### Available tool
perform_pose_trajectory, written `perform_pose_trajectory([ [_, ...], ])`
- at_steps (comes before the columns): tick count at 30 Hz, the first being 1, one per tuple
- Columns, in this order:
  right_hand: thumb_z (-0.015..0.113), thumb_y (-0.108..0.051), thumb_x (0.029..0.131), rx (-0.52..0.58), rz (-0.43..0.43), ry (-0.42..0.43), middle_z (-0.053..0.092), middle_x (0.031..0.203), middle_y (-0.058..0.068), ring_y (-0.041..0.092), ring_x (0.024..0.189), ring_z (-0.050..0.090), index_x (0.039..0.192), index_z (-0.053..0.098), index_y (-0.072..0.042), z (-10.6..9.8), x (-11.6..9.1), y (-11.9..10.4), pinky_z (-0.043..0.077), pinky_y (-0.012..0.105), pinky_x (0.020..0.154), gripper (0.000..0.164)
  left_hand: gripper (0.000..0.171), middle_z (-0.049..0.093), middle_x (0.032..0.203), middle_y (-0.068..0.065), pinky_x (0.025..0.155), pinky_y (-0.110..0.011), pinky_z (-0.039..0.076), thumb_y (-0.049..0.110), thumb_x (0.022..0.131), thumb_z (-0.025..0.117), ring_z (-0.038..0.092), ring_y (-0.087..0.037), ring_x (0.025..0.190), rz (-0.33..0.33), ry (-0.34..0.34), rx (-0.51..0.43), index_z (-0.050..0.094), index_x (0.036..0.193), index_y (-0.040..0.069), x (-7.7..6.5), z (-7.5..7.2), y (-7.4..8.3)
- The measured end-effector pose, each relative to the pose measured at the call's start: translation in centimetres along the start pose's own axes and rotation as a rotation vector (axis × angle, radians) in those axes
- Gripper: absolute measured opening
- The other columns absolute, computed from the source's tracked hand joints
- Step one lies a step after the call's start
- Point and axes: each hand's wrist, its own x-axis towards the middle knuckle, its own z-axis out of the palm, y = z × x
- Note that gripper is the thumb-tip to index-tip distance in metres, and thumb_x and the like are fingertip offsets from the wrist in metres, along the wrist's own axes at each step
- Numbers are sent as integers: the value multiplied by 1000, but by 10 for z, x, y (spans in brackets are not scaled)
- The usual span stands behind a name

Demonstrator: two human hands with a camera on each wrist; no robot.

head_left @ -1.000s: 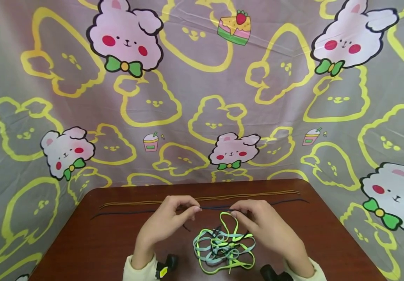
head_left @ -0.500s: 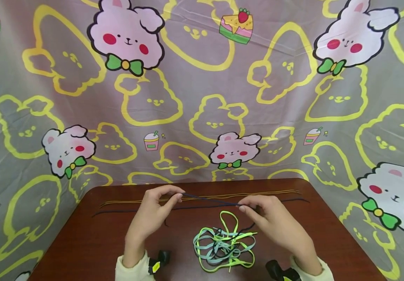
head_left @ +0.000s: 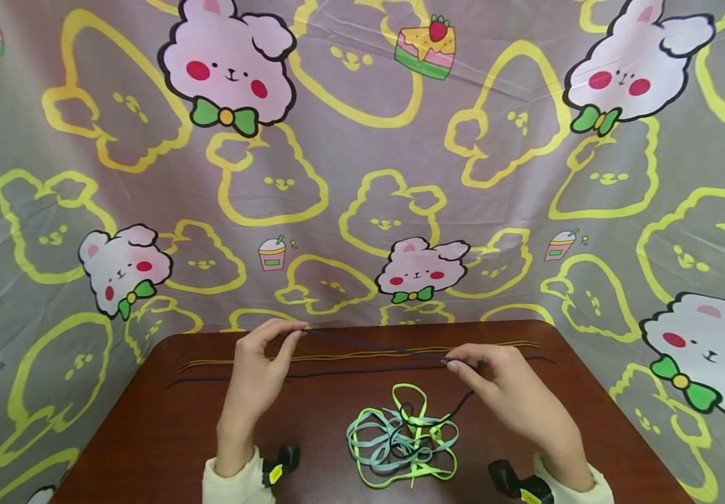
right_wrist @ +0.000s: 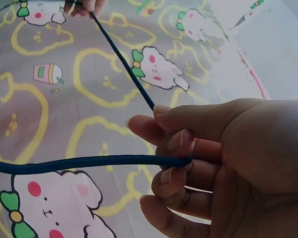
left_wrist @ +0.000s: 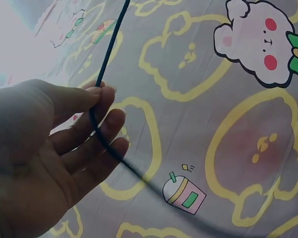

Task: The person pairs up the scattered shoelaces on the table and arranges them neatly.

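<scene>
A dark blue cord (head_left: pixel 375 344) runs taut between the two raised hands. The left hand (head_left: pixel 253 374) pinches it between thumb and index finger; in the left wrist view the rest of the cord (left_wrist: pixel 112 47) trails down across the other fingers. Lower and to the right, the right hand (head_left: pixel 513 392) pinches the same cord. Its tail passes between the fingers in the right wrist view and drops onto a tangle on the table. That tangle holds a neon yellow-green lace (head_left: pixel 409 385), a light blue lace (head_left: pixel 367 443) and dark cord loops.
Behind the hands, yellow-brown laces (head_left: pixel 343 357) lie stretched across the brown table (head_left: pixel 141 434). Parallel to them, slightly nearer, lies another dark cord (head_left: pixel 343 373). A cartoon-printed cloth (head_left: pixel 337 154) hangs around the table's back and sides.
The hands have moved apart, the left going up and leftward, the right going rightward. The stretch of dark cord between them has grown longer, and its tail has been drawn over the tangle.
</scene>
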Motion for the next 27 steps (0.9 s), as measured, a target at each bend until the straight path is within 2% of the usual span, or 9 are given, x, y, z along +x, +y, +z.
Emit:
perform_pose_trajectory([
  [4,70,-18,97,-31,-11,33,71,93,-17,3,72,56,101,76,-23,-4,-2,4,48,25,66,9,18,76,96,-1,83,-16,48,-3,94,69,67,-14,91,19,70,-2,79,104,9,0,-2,-2],
  [10,69,-18,98,-49,-31,62,70,90,-17,2,69,53,101,76,-23,-9,-4,10,47,25,64,9,19,76,97,-3,88,-17,46,-4,93,69,68,-20,94,21,147,11,79,104,7,-1,-5,-5],
  [12,69,-18,98,-49,-35,71,70,90,-17,2,70,55,101,76,-23,-11,-5,11,47,24,64,9,18,76,97,-5,88,-18,46,-4,94,68,68,-18,94,24,179,14,78,104,6,-2,-7,-7],
  [16,71,-16,97,-45,-38,92,71,88,-16,2,71,58,100,76,-23,-15,-7,13,48,24,64,9,16,76,98,-9,89,-16,45,-4,94,68,65,-6,95,27,247,23,78,104,3,-3,-11,-10],
  [19,71,-14,96,-47,-37,105,71,88,-16,2,72,59,100,76,-22,-18,-9,14,49,25,64,9,17,76,99,-11,90,-15,44,-5,94,67,63,1,97,21,273,24,78,105,3,-4,-14,-12],
  [27,71,-11,96,-79,-23,139,72,89,-15,1,80,63,102,76,-19,-26,-14,19,53,26,71,11,19,75,100,-14,92,-15,43,-7,94,66,62,4,99,0,327,31,78,107,1,-5,-28,-14],
])
